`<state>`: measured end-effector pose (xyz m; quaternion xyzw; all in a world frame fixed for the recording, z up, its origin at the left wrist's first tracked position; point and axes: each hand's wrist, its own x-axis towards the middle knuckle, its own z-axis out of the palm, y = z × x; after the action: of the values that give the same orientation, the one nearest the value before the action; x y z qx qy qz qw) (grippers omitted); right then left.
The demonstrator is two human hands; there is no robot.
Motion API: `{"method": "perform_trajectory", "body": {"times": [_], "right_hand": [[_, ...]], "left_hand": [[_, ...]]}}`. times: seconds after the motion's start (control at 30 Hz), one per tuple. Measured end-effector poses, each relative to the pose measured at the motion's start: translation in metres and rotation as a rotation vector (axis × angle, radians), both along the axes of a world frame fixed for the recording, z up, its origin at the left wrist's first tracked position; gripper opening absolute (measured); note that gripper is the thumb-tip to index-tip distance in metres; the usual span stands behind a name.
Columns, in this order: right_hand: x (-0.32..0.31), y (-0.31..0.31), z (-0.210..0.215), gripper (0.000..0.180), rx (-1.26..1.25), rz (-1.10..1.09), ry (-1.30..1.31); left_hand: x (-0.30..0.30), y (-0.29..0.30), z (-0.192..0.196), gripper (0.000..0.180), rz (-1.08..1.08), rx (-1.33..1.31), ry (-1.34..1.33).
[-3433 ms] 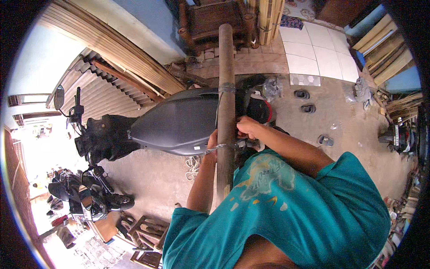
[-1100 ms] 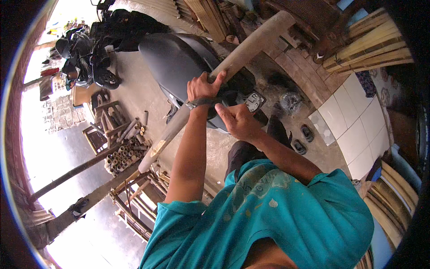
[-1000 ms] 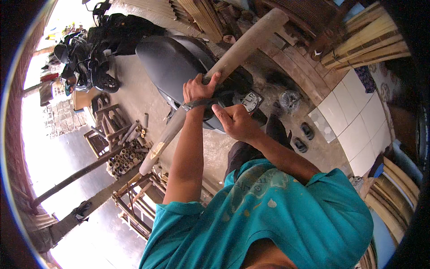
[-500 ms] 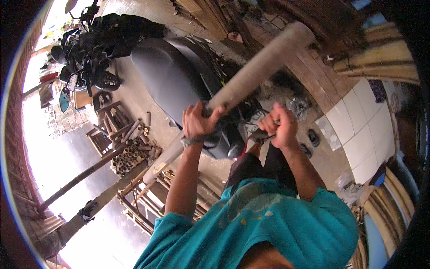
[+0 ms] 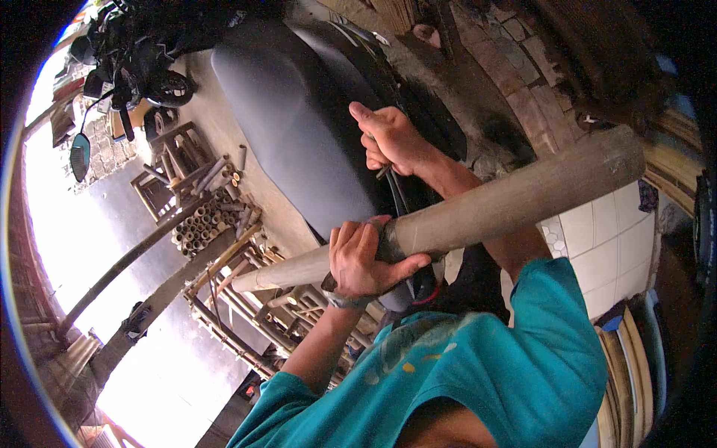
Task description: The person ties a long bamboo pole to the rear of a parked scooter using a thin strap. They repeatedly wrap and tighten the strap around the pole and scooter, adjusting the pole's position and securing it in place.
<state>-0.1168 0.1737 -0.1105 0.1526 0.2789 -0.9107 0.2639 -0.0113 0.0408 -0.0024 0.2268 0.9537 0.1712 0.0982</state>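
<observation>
A thick grey-brown pole point(image 5: 515, 196), probably bamboo, lies slantwise across my front, its right end higher and bigger in view. My left hand point(image 5: 357, 257) is closed around it near the middle, thumb along the near side. Right beside those fingers a black band point(image 5: 387, 240) wraps the pole. Dark straps point(image 5: 399, 196) run from the band up to my right hand point(image 5: 396, 142), which is shut in a fist on them, thumb upward, beyond the pole. The pole hides part of my right forearm.
A motorbike with a long dark seat point(image 5: 291, 119) stands just ahead, and more motorbikes point(image 5: 142, 60) are at the far left. Cut bamboo tubes point(image 5: 202, 230) are piled left, near a bamboo rack point(image 5: 231, 332). White tiles point(image 5: 609, 231) and long curved strips point(image 5: 631, 366) are at right.
My right hand has swung up, left and away past the pole, pulling the straps. The pole has turned flatter, its right end coming lower and nearer. My left hand still grips it, slightly nearer me.
</observation>
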Motion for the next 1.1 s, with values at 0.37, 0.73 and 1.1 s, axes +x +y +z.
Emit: {"method": "perform_trajectory", "body": {"times": [0.37, 0.73, 1.1], "right_hand": [[-0.017, -0.036, 0.012, 0.051, 0.049, 0.502, 0.54], [-0.008, -0.024, -0.007, 0.033, 1.156, -0.249, 1.041], [0.269, -0.007, 0.023, 0.024, 1.443, -0.77, -0.492]], "left_hand": [[-0.012, -0.011, 0.012, 0.083, -0.3, 0.029, -0.108], [-0.033, -0.002, 0.028, 0.068, -0.559, -0.21, -0.153], [-0.047, 0.002, 0.015, 0.088, -0.661, -0.438, -0.333]]}}
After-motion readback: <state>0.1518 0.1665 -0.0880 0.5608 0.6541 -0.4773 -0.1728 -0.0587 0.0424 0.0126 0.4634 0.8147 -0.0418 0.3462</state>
